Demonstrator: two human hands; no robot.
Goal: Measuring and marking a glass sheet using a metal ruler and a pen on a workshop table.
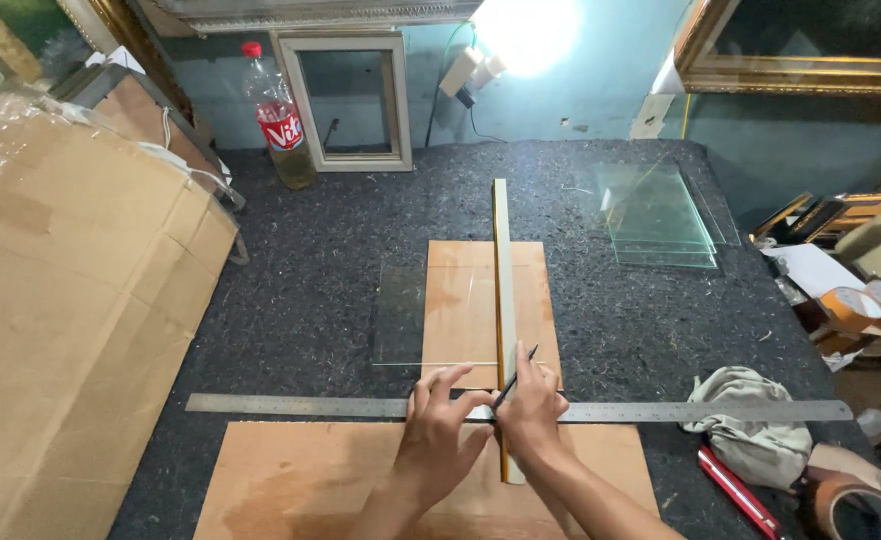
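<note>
Two bare hands work close together at the near middle of the counter (311,300), which is covered in dark speckled felt. The left hand (441,425) lies palm down with fingers spread, pressing on the long steel ruler (281,405) that runs crosswise, and its fingertips reach the lower end of the upright wooden straightedge (502,270). The right hand (533,410) is closed around a thin dark cutting tool (518,373), tip held against the straightedge's right side near where it crosses the ruler. Both forearms come in from the bottom edge, angled toward each other.

Under the straightedge lies a clear glass pane (401,315) resting partly on a brown board (466,300); a second brown board (301,480) lies nearer, below the ruler.

At the far left of the counter stands a plastic bottle (283,115) with a red cap, a red label band and yellowish liquid, beside a pale empty picture frame (353,100) leaning on the wall. Large flattened cardboard (71,280) fills the left side. A stack of glass sheets (661,220) lies far right. Near right sit a crumpled grey cloth (751,420), a red-handled tool (736,490) and rolls of brown tape (866,305)
</note>
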